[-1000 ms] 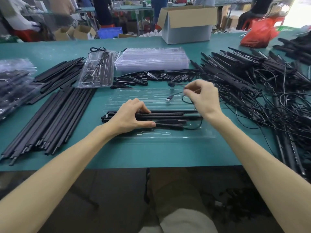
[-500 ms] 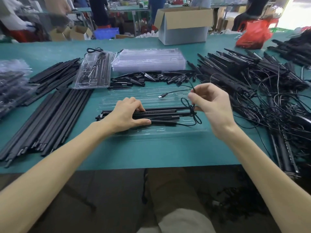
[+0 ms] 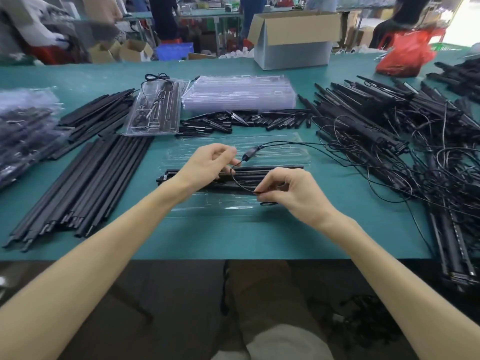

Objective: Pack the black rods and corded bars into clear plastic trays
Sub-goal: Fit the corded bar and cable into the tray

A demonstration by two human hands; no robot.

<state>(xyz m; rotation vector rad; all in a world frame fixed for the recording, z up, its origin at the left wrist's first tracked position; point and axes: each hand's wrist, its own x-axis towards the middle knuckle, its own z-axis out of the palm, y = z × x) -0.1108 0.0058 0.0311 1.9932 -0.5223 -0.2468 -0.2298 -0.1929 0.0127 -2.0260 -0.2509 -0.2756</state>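
Observation:
A clear plastic tray (image 3: 215,207) lies in front of me on the green table, with several black rods and a corded bar (image 3: 272,170) lying across it. A thin black cord (image 3: 237,181) with a small inline block loops above the rods. My left hand (image 3: 207,163) pinches the cord just below that block. My right hand (image 3: 291,192) pinches the cord lower down, near the tray's front. Long black rods (image 3: 85,183) lie in a fan at the left. Corded bars (image 3: 384,131) are heaped in a tangle at the right.
A stack of clear trays (image 3: 239,92) and a filled tray (image 3: 155,110) sit behind, with short black pieces (image 3: 241,120) between. Bagged parts (image 3: 23,126) lie far left. A cardboard box (image 3: 293,37) and a red bag (image 3: 405,53) stand at the back. People work beyond the table.
My left hand has lifted off the rods and taken hold of the cord. My right hand has come down toward me and to the left, drawing the cord into a loop over the tray.

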